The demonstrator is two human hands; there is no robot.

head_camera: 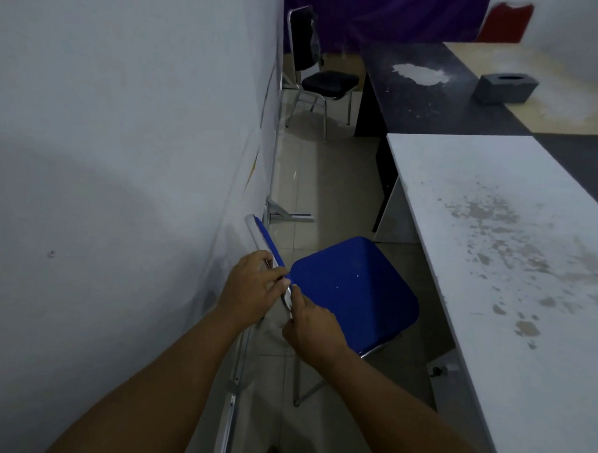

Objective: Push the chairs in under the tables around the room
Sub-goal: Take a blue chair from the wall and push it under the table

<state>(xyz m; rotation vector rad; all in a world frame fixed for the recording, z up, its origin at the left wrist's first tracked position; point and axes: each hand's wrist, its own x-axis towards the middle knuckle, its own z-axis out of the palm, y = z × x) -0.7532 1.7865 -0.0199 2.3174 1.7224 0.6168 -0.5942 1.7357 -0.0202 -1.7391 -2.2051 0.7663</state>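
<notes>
Blue backrest: both hands are on the top of the blue chair, right at the near end of its backrest, so that's where the push would come from.
Left grip: left hand has its fingers curled round the backrest edge and the chrome tube, clamped on, I'd say to steer.
Right grip: right hand pinches the chrome frame just below the left one, the two nearly touching. Looks like a two-hand hold to drag or swing the chair without tipping it.
Chair position: seat sits on the floor between the wall and the white counter, near the counter's long left edge but not under it yet; the backrest is almost against the wall.
Chair look: bright blue padded seat with rounded corners and a few pale specks, thin chrome legs, folding-chair style by the look of it.
Further out: black chair stands at the far end, beside the dark counter, also not tucked in.
On the far counters: grey box and a white patch.
My guess: job's barely started.
</notes>
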